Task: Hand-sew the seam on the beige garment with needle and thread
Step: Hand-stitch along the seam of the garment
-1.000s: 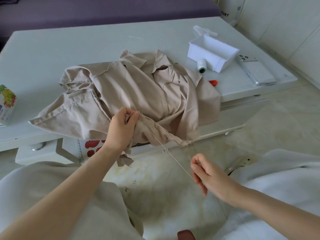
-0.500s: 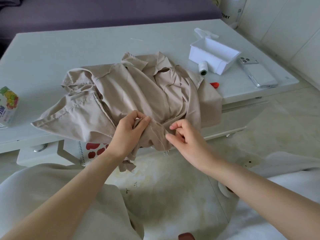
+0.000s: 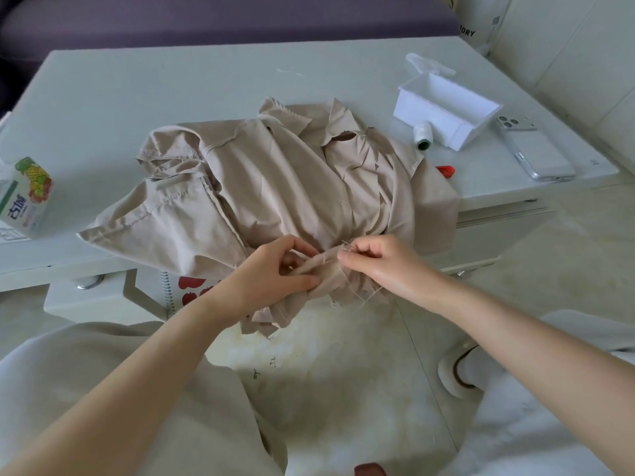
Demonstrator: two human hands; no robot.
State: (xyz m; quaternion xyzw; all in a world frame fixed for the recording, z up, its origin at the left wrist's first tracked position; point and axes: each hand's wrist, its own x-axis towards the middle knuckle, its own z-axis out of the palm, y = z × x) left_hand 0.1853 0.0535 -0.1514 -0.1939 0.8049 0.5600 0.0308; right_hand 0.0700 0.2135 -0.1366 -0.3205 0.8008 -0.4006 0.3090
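Observation:
The beige garment (image 3: 275,180) lies crumpled on the white table (image 3: 171,87), its near edge hanging over the table's front. My left hand (image 3: 275,273) pinches a folded seam of that hanging edge between thumb and fingers. Just to the right, my right hand (image 3: 381,262) pinches the needle (image 3: 348,246) at the seam, its thin tip barely showing beside the fingertips. Loose thread ends dangle below the fabric. A white spool of thread (image 3: 422,135) stands behind the garment.
A white open box (image 3: 446,108) and a phone (image 3: 536,152) lie at the table's right side, with a small red object (image 3: 446,171) near the garment. A juice carton (image 3: 25,194) stands at the left edge. My lap and pale floor are below.
My right hand, which held the thread stretched out low to the right, has come back up to the seam beside my left hand. The left hand kept its hold on the fabric.

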